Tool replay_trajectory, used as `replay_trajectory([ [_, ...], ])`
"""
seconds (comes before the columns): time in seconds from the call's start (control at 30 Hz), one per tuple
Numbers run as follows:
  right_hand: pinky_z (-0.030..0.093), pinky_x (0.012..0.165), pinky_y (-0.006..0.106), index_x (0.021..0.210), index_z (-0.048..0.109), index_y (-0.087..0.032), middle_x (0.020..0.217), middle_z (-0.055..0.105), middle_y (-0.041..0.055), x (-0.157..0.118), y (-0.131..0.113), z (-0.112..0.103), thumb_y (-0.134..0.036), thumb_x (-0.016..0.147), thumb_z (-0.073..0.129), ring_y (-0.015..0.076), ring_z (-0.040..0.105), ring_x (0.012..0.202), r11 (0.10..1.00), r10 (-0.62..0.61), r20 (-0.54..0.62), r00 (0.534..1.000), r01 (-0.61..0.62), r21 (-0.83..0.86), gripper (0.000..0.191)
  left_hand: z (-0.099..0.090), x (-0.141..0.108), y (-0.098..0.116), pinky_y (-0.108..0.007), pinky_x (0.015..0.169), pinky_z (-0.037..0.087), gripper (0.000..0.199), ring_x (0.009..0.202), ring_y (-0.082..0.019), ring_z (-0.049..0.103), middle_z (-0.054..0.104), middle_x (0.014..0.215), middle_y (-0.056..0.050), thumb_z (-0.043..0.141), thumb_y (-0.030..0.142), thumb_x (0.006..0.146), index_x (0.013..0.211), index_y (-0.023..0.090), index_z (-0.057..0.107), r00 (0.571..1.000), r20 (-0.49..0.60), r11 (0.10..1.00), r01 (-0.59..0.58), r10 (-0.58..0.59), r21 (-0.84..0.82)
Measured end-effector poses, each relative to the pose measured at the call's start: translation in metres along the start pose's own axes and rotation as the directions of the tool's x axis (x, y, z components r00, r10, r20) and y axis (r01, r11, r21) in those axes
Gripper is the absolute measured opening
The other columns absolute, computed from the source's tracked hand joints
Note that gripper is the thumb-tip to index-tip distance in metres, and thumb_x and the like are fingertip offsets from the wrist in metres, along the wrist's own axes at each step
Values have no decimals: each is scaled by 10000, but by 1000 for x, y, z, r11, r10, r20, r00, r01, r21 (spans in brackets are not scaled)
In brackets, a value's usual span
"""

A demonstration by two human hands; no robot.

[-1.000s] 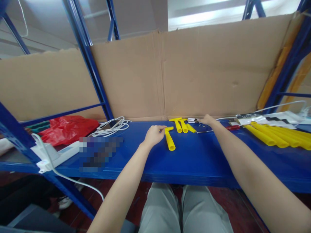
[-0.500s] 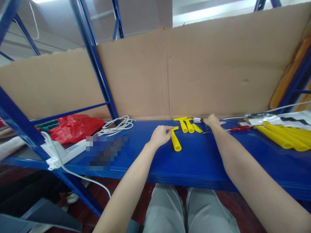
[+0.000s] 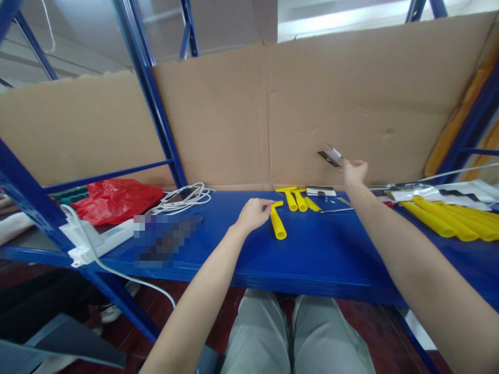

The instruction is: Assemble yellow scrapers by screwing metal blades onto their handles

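Note:
My left hand (image 3: 254,214) is closed at the head of a yellow T-shaped handle (image 3: 278,225), whose hollow round end faces me on the shelf. Raised in front of the cardboard, my right hand (image 3: 354,172) pinches a small flat packet (image 3: 330,156), dark on one face and whitish on another; its exact kind is unclear. Below that hand lie a small white-and-black box (image 3: 320,191) and a thin metal tool (image 3: 336,210). Two more yellow T-shaped handles (image 3: 291,200) rest between my hands, beside a smaller yellow piece (image 3: 312,204).
Several yellow tubes (image 3: 432,221) lie at the right near a white plastic bag (image 3: 473,191). To the left are a white power strip (image 3: 111,240), a coiled white cable (image 3: 191,196) and a red plastic bag (image 3: 119,201). Cardboard (image 3: 218,119) walls the back of the blue shelf (image 3: 312,270).
My right hand has risen from the back of the shelf with the small packet in it, uncovering the white-and-black box. My left hand stays at the yellow handle.

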State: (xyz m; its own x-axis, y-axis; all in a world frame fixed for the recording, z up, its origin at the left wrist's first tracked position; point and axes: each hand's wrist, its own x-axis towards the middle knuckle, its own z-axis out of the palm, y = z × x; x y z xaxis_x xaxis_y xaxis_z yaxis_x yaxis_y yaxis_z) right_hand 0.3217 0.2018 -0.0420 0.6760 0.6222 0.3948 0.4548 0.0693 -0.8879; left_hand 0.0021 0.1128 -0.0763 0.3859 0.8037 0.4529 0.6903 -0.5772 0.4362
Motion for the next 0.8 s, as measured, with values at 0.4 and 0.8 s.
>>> replay_trajectory([
  [0.4, 512, 646, 238, 1123, 334, -256, 1054, 532, 73, -14, -39, -70, -193, 885, 400, 150, 599, 941, 882, 9, -172, 985, 73, 465, 255, -1, 2, -2, -298, 852, 514, 321, 816, -179, 692, 731, 921, -64, 473, 144, 849, 1071, 157, 705, 1000, -7, 999, 29, -29, -25],
  [0.8, 550, 736, 283, 1199, 323, -212, 1194, 550, 101, -81, 12, -60, -229, 849, 432, 178, 627, 1003, 974, 25, -130, 991, 6, 228, 367, 3, 4, -5, -283, 821, 516, 329, 768, -167, 695, 733, 901, -63, 483, 118, 835, 1078, 162, 701, 997, 28, 998, 68, -68, 5],
])
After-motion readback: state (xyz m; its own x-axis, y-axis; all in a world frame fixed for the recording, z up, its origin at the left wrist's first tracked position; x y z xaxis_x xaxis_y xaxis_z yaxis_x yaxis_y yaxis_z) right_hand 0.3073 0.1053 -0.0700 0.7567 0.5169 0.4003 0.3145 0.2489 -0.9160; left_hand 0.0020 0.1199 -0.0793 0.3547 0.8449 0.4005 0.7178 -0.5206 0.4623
